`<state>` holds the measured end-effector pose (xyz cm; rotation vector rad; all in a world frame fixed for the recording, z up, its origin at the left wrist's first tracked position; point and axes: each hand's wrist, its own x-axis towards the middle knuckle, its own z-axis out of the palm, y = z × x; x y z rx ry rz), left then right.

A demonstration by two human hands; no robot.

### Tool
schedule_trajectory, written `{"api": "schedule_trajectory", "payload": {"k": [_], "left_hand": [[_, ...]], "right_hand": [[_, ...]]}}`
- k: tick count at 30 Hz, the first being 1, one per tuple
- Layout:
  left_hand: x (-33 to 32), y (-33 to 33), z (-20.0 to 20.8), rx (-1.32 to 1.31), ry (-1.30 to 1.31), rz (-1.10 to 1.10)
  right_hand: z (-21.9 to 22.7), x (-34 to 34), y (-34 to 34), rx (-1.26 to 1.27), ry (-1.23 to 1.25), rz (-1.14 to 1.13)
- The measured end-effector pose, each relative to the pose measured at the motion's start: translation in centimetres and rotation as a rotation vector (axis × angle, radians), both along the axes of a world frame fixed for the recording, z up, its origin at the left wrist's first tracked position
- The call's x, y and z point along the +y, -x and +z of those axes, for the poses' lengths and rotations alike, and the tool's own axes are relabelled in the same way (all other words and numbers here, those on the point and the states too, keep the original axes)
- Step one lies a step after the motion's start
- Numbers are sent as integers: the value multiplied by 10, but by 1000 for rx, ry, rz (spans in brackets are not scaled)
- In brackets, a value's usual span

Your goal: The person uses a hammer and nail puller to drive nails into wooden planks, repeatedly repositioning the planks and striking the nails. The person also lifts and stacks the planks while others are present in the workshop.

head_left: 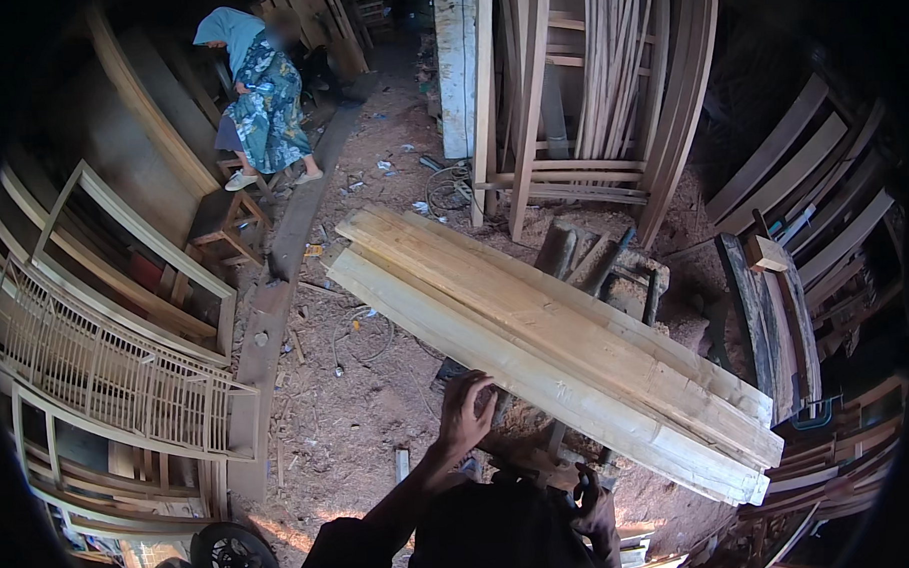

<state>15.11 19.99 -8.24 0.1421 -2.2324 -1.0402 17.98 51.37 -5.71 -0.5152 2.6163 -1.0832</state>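
Note:
A stack of several long pale wooden planks (536, 331) lies slantwise in front of me, from far left to near right. It rests on a dark machine or stand (614, 268), mostly hidden under the wood. My left hand (467, 412) is at the near edge of the stack, its curled fingers pinching the edge of the nearest plank. Low and close to my body, my right hand (593, 510) is in shadow below the planks. Its bent fingers close around something dark beside a piece of wood; what it is stays hidden.
Wooden frames and a slatted panel (107, 356) lean at left, near a small stool (224, 224). Beyond sits a person (263, 100) in a patterned garment. Upright frames with thin strips (608, 88) stand at the back. More boards (786, 162) line the right; shavings cover the floor (378, 387).

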Motion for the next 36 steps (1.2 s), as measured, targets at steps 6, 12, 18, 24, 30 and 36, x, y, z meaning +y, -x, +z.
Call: {"api": "schedule_trajectory", "payload": {"k": [6,12,18,24,30,36], "left_hand": [[-49,15,28,-334,362,-138],[-76,44,49,-368,558,-306],[-80,76,48,-406,852,-463],[-84,80,62,-488,821,-625],[-43,-16,75,-778,460,-719],[22,-89,74,-1065,158,-944]], "right_hand": [[0,7,1,13,-10,-25],[5,11,-12,-109,33,-93],[-5,22,-20,-84,64,-118],[-10,25,-28,-80,85,-202],[-44,67,-54,-153,26,-444],[-64,128,-113,-146,154,-946]]}}
